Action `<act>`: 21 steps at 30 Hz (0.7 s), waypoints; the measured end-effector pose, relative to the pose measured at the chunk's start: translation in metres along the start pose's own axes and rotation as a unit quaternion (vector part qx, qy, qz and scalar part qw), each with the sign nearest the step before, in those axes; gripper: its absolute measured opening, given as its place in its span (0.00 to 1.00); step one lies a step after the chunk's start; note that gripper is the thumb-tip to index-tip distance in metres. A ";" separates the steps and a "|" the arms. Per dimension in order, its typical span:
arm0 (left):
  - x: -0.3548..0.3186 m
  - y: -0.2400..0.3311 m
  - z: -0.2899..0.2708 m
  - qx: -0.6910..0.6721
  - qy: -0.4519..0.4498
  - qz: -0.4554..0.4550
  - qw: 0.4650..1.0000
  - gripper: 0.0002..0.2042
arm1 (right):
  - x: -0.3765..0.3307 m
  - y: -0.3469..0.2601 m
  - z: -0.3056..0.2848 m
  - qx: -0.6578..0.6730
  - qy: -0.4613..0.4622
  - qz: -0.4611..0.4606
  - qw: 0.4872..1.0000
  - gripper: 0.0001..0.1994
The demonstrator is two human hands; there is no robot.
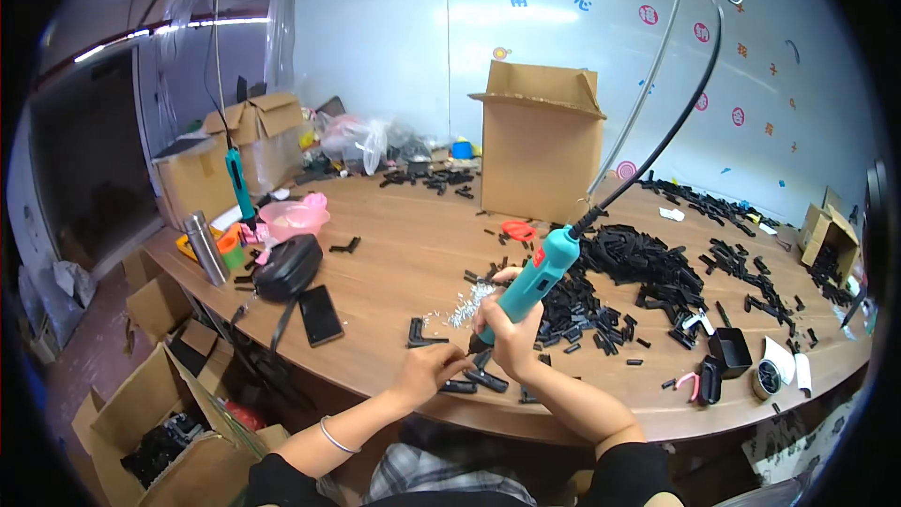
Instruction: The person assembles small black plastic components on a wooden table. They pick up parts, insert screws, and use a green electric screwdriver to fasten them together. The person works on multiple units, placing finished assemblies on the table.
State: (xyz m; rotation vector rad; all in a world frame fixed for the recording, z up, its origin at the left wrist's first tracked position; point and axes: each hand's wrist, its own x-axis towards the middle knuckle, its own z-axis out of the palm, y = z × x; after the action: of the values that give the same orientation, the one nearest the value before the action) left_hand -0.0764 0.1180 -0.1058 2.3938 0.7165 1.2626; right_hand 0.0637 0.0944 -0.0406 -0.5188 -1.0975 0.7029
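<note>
A teal electric screwdriver [535, 282] leans in my right hand [511, 333], whose fingers wrap round its lower body. Its black cable rises to the upper right and its tip points down toward my left hand [432, 371]. The left fingers are pinched together right by that tip; what they hold is too small and hidden to make out. Several black plastic pieces [488, 378] lie on the table under and beside both hands. Just beyond, small silvery screws [469, 308] are scattered in a loose heap. An L-shaped black piece [420, 333] rests left of them.
A big heap of black parts [638, 258] spreads to the right, near a tall cardboard box [535, 155]. Pink-handled pliers [690, 387] and a black tray [730, 349] lie at right. Leftward are a phone [321, 315], black pouch [288, 268], steel flask [206, 249] and a second hanging screwdriver [238, 186].
</note>
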 end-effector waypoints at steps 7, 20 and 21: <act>-0.017 -0.006 -0.024 -0.011 -0.004 -0.040 0.999 0.07 | -0.013 0.003 0.032 -0.008 -0.025 0.004 1.000 0.17; -0.026 -0.113 -0.030 0.129 -0.021 -0.109 0.985 0.51 | 0.010 0.079 0.063 -0.172 -0.014 -0.012 0.985 0.15; -0.025 -0.126 -0.025 0.113 -0.023 -0.108 0.987 0.50 | 0.012 0.085 0.063 -0.164 -0.002 -0.011 0.986 0.15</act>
State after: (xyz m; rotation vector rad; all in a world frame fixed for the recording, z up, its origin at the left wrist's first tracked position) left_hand -0.1438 0.2078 -0.1724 2.4279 1.1241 1.0859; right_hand -0.0129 0.1634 -0.0682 -0.7849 -1.2296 0.5051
